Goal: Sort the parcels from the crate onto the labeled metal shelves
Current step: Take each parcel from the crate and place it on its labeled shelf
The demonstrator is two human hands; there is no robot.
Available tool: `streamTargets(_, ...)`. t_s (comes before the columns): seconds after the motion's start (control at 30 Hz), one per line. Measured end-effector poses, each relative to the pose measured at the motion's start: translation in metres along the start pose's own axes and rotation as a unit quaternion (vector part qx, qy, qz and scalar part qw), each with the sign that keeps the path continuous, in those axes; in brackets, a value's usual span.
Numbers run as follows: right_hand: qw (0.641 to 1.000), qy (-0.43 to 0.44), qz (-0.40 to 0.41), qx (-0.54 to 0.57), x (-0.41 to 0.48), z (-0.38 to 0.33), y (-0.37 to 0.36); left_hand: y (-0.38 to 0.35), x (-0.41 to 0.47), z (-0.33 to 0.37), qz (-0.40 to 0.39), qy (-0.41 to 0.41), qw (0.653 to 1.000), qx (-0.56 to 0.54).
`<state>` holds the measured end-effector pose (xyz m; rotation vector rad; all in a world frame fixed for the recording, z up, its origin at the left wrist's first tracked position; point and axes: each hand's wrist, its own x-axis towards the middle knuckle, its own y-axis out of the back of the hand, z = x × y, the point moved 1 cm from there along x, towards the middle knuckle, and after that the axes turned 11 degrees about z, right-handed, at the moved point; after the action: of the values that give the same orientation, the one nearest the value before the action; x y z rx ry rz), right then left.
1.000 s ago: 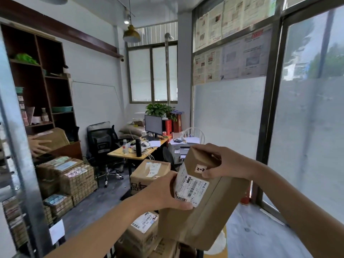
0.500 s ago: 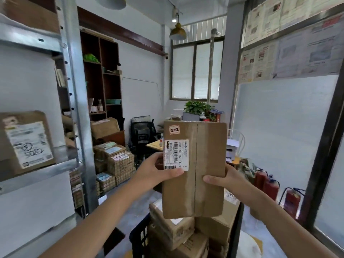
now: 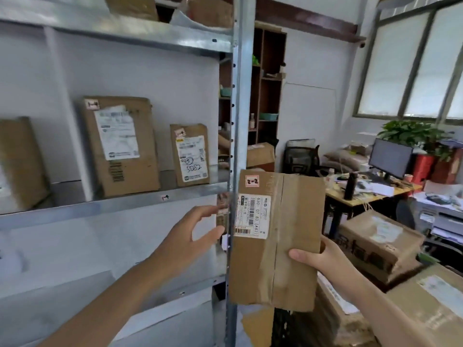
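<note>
Cardboard parcel [image 3: 275,236] in right grip [image 3: 323,259], left hand [image 3: 190,236] loose, apparently against steel upright [image 3: 238,121].

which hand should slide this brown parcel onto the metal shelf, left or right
Probably the right hand: it alone grips the flat brown cardboard parcel, thumb across its front. The left hand is open and off the parcel, in front of the grey metal shelf, free to guide it in.

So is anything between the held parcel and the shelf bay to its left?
Yes. The parcel, held by the right hand, sits in front of and right of the metal upright. The open left hand hovers in front of the bay, apart from the parcel. It must clear the upright.
</note>
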<state>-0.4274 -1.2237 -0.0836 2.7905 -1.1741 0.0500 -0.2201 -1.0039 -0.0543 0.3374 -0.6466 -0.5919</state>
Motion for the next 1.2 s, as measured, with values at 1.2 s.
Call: streamTargets(1.2, 0.940, 0.005, -0.337, -0.052, -0.224, -0.037, -0.461, 0.420, -0.372, -0.084, 0.246, 0.092, 0.928, 0.265)
